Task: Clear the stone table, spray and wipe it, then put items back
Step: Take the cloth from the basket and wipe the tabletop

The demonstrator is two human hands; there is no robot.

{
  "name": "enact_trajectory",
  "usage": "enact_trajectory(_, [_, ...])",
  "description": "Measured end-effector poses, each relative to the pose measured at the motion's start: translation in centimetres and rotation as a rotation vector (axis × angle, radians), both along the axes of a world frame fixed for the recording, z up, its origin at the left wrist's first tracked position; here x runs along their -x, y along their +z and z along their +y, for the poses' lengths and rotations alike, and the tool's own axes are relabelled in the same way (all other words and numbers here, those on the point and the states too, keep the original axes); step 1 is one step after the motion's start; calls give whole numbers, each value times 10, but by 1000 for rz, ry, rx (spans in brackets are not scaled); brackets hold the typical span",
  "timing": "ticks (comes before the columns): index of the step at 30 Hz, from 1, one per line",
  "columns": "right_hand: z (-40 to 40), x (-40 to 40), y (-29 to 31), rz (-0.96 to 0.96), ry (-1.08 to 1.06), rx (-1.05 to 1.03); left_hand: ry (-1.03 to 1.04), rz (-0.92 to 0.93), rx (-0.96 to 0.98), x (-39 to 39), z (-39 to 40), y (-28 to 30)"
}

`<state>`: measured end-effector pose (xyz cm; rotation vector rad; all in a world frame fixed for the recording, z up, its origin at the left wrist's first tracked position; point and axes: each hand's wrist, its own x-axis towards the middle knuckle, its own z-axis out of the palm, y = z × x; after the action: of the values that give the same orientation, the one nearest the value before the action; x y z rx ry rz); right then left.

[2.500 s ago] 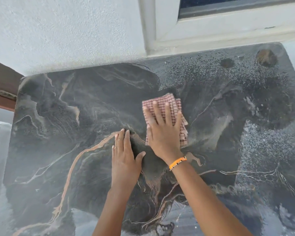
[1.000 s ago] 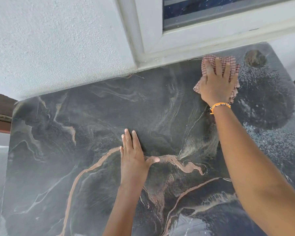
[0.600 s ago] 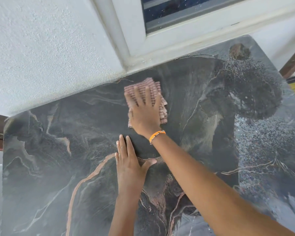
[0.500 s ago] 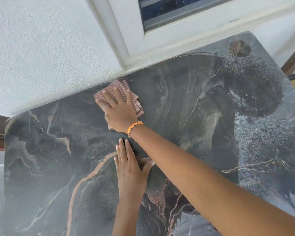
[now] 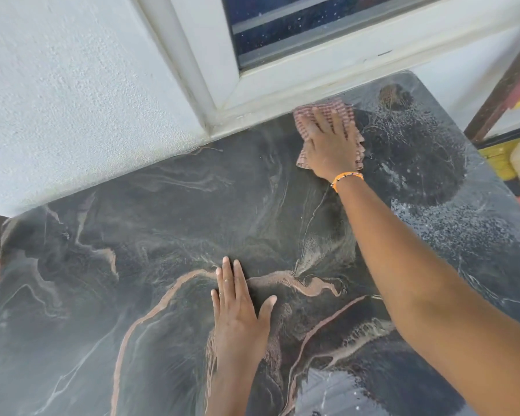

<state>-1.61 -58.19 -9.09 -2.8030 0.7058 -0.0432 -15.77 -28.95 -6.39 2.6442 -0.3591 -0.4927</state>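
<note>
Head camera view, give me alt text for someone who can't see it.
A person's right hand presses a checked cloth flat on the far edge of a dark marbled stone table, below a white window frame. The left hand rests flat near the middle. Spray droplets bead on the right side.

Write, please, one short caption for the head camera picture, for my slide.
Right hand presses a checked cloth along the stone table near the window frame; left hand rests flat.

Right hand (image 5: pixel 330 145) swept the cloth (image 5: pixel 347 111) rightward — up against the window frame (image 5: pixel 282 94).
</note>
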Motion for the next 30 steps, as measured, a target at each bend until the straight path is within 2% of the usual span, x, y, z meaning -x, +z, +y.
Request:
enact_trajectory(3, [-25,33,-2,7,-214,-32,33,-50,55,3,1,0])
enact_trajectory(5, [-13,56,-2,-6,-324,-36,50,-71,99,11,0,2])
enact_trajectory(8, [41,78,0,-11,-331,-62,53,-90,96,27,4,-3])
enact_trajectory(10, [94,89,2,-11,-169,-76,35,-85,45,38,9,-7])
enact_trajectory(14, [186,116,3,13,329,-79,62,-82,33,55,19,-6])
enact_trajectory(16, [195,138,2,34,518,-72,50,-80,33,61,23,-1])
enact_trajectory(18, [178,159,1,36,585,-38,-10,-80,40,67,24,2])
enact_trajectory(20, [147,177,0,26,517,-8,-100,-48,48,72,21,2])
enact_trajectory(23, [88,199,1,44,296,32,-237,-28,-52,76,21,-2])
enact_trajectory(27, [29,240,1,81,-85,15,-231,-26,-29,76,26,-3])
enact_trajectory(30, [31,267,-1,76,-325,-24,-231,-28,-44,76,24,-4])
